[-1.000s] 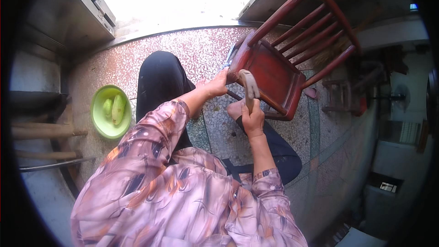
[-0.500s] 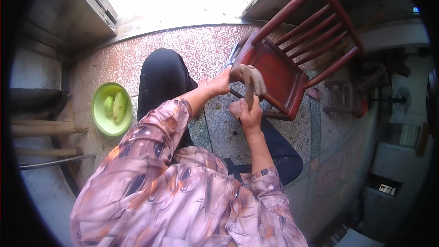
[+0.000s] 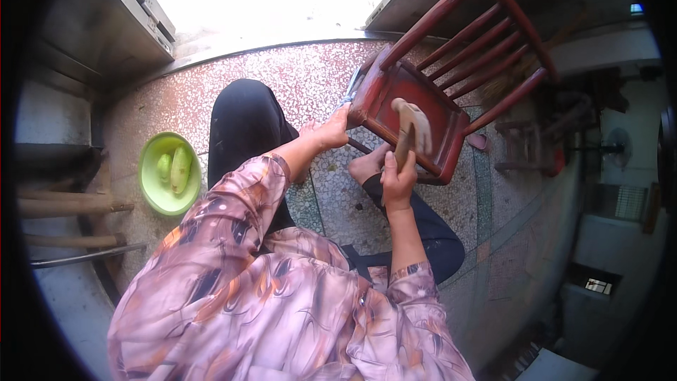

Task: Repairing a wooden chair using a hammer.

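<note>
A dark red wooden chair [image 3: 401, 111] with a slatted back leans at an angle in front of me on the right. My left hand [image 3: 331, 130] is closed on the near-left edge of its seat frame, the fingertips partly hidden. A pale blue strip or cord shows at that corner, too small to make out. My right hand [image 3: 398, 185] is wrapped round the handle of a claw hammer [image 3: 417, 127]. The hammer is raised over the seat, its head slightly blurred and apart from the wood.
A light green basin [image 3: 147, 182] with two pale green gourds [image 3: 180, 169] stands on the speckled floor to my left. Wooden poles [image 3: 74, 206] jut in at far left. Behind the chair on the right is a small dark stool [image 3: 523, 148]. My bent legs flank the work.
The hammer has swung up and right, away from the chair's near edge to over the seat. My left hand stays at the chair's edge. The whole view has shifted slightly.
</note>
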The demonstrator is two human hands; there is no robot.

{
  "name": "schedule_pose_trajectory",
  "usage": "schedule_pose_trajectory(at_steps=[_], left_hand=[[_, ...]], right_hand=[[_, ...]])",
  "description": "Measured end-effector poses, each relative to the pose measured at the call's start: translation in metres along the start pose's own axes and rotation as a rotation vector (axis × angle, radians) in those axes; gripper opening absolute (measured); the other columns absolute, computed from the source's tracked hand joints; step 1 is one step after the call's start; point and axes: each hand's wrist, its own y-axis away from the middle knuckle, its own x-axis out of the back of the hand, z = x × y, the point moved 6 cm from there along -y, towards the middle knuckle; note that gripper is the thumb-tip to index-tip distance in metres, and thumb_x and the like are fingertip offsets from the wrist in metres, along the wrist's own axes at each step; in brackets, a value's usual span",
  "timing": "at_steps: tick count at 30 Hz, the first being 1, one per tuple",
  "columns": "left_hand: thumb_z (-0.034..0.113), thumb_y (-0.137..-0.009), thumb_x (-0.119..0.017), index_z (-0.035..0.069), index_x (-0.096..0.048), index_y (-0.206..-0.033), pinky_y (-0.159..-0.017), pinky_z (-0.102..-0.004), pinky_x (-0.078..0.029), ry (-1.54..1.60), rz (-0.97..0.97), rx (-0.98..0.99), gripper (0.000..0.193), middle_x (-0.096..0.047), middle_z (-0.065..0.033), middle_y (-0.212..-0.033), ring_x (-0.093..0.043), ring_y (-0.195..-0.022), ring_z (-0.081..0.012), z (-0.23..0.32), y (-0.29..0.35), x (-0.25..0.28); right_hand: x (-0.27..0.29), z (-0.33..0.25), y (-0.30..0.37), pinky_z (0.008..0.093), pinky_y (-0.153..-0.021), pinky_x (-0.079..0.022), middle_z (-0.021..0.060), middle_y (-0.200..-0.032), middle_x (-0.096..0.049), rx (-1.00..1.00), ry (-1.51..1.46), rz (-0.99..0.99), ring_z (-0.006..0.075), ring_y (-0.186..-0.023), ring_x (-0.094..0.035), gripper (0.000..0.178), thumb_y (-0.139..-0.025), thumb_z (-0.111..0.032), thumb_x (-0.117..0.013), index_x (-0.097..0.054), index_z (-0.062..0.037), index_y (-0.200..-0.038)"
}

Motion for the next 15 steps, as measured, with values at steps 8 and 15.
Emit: schedule_pose_trajectory(at_steps=[8,15], left_hand=[[-0.005,-0.067,-0.045,-0.005,-0.013,-0.141,-0.112,-0.0328,-0.018,0.077,0.001,-0.039,0.081,-0.026,-0.0271,-0.142,-0.023,-0.136,-0.0338,0.0,-0.003,-0.003],[-0.004,-0.067,-0.046,-0.004,-0.013,-0.141,-0.113,-0.0322,-0.015,0.055,0.01,-0.042,0.081,-0.025,-0.027,-0.142,-0.021,-0.137,-0.0335,0.004,-0.003,-0.001]], right_hand=[[-0.002,-0.047,0.022,0.0329,-0.065,-0.05,0.0124,-0.079,-0.064,0.092,-0.008,-0.022,0.0258,-0.066,-0.064,0.025,-0.088,-0.018,-0.058,-0.056,0.001,-0.103],[-0.012,-0.054,0.012,0.0404,-0.067,-0.049,0.0153,-0.076,-0.063,0.147,-0.133,-0.055,0.0344,-0.073,-0.064,0.02,-0.086,-0.021,-0.059,-0.057,-0.0032,-0.095]])
